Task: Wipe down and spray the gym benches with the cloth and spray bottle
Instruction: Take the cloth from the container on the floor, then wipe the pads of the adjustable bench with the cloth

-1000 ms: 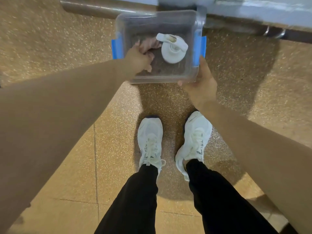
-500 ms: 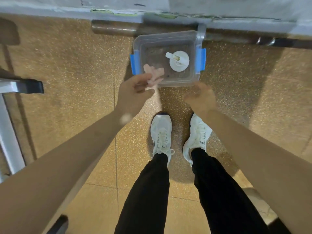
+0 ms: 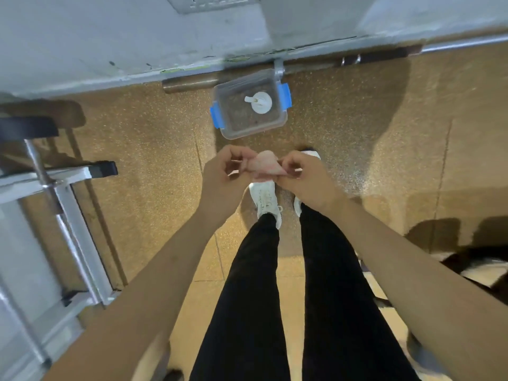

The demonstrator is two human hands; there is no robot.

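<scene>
Both hands, left [image 3: 224,178] and right [image 3: 303,178], pinch the pink cloth [image 3: 266,166] between them, near the clear container [image 3: 228,127] holding the spray bottle [image 3: 259,103].

cloth [image 3: 265,166]: corners hidden inside left hand [image 3: 222,185] and right hand [image 3: 305,185]
right shoe [image 3: 312,154]: mostly behind right hand
spray bottle [image 3: 258,103]: 12 o'clock, body under its head
bench [image 3: 66,193]: 9 o'clock, cut by edge

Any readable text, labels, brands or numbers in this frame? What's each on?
None readable.
Wall panel: small marks, too blurred to read.
White shoe: dark mark on its side, too small to read.
Spray bottle, container, cloth: no print visible.
</scene>
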